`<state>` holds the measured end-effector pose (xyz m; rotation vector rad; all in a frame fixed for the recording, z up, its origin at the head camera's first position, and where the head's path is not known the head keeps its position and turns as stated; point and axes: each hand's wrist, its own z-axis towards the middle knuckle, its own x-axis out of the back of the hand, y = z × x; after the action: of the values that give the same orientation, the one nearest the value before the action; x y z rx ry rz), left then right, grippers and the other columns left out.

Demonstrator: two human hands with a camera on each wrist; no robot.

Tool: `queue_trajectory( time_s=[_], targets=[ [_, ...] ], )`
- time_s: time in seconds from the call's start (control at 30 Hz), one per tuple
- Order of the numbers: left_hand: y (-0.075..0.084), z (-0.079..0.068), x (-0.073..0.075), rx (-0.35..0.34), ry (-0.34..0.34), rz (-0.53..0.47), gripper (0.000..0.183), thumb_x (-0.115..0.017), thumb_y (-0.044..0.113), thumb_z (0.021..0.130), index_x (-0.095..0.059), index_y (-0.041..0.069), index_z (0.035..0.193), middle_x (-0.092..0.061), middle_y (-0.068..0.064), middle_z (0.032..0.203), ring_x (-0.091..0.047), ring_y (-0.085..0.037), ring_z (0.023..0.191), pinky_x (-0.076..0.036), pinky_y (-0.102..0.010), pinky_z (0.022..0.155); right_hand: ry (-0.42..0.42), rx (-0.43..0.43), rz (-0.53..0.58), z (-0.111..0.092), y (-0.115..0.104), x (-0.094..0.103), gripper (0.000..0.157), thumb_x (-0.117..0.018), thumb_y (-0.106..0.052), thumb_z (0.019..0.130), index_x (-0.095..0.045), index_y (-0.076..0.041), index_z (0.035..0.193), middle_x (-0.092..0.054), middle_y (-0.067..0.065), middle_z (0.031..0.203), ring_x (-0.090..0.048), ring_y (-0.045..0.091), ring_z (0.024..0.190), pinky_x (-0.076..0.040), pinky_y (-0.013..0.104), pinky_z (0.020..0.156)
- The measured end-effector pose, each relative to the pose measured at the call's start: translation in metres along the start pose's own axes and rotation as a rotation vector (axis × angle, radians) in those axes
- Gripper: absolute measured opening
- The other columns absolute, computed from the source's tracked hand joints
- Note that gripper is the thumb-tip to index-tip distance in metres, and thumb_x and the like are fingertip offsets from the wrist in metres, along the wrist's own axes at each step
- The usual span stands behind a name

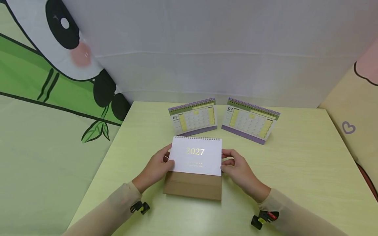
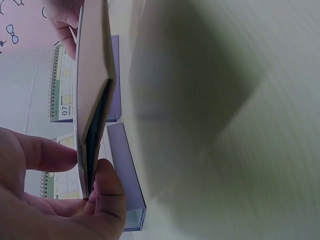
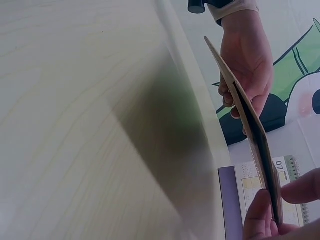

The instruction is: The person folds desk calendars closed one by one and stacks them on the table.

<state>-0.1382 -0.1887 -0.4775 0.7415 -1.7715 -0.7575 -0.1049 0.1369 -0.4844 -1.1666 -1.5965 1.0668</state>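
A desk calendar with a white cover, gold "2027", a coil along its top and a brown card stand is held between both hands. My left hand pinches its left edge, thumb on the cover and fingers behind. At the right edge, my right hand pinches it the same way. In the left wrist view the calendar is seen edge-on above the table, its stand folded almost flat. The right wrist view shows a narrow dark gap along the side of the calendar.
Two calendars stand behind, both showing "07": the left calendar close beyond the held one, the right calendar angled the other way. They rest on a pale wood-grain table. A white cloth hangs along the back edge, with printed panels at both sides.
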Motion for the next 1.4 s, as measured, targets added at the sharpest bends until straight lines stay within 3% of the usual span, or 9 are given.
queue_trajectory(
  time_s=[0.53, 0.93, 1.4],
  targets=[
    [-0.003, -0.003, 0.007, 0.051, 0.003, 0.047, 0.082, -0.063, 0.021, 0.109, -0.036, 0.005, 0.185, -0.067, -0.022, 0.146, -0.065, -0.032, 0.124, -0.063, -0.041, 0.1, -0.01, 0.012, 0.01, 0.004, 0.0, -0.014, 0.056, -0.071, 0.006, 0.107, -0.058, 0.006, 0.162, -0.063, 0.028, 0.159, -0.072, 0.029, 0.124, -0.06, 0.022, 0.084],
    [-0.012, -0.006, 0.016, 0.047, 0.022, 0.066, 0.081, -0.061, 0.019, 0.108, -0.036, 0.002, 0.184, -0.067, -0.023, 0.142, -0.063, -0.032, 0.119, -0.06, -0.038, 0.094, -0.01, 0.013, 0.013, 0.009, -0.001, -0.028, 0.057, -0.072, 0.007, 0.105, -0.06, 0.006, 0.16, -0.064, 0.028, 0.156, -0.072, 0.029, 0.121, -0.059, 0.022, 0.084],
    [-0.02, -0.01, 0.029, 0.077, 0.031, 0.112, 0.08, -0.06, 0.019, 0.109, -0.036, -0.002, 0.183, -0.067, -0.026, 0.147, -0.065, -0.034, 0.123, -0.062, -0.041, 0.098, -0.034, 0.035, 0.017, 0.015, 0.001, -0.045, 0.059, -0.073, 0.008, 0.102, -0.061, 0.007, 0.159, -0.065, 0.028, 0.154, -0.074, 0.029, 0.118, -0.059, 0.024, 0.083]
  ],
)
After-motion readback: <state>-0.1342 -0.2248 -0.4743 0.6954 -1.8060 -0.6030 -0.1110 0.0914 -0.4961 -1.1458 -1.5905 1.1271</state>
